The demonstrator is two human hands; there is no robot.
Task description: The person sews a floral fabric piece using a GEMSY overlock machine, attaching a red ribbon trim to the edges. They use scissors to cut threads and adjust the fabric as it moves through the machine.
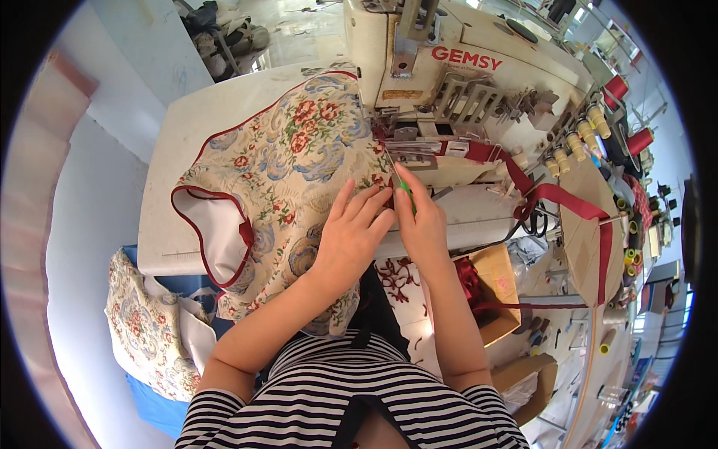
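Note:
A floral tapestry-like garment [273,161] with dark red binding lies across the sewing machine's table, its right edge at the presser foot [404,135]. My left hand [350,236] rests palm down on the garment close to that edge, fingers stretched out. In my right hand [422,224] is a green-handled tool [406,191] with a thin metal shaft, gripped between thumb and fingers. Its tip points at the fabric edge near the foot. The exact kind of tool cannot be made out. A bound opening of the garment shows white lining.
The cream sewing machine [479,75] stands at the back. Dark red binding tape [553,194] runs from a round holder [591,232] to the foot. Thread cones [598,120] stand at right. A cardboard box [501,288] sits below. More floral fabric [146,329] hangs at lower left.

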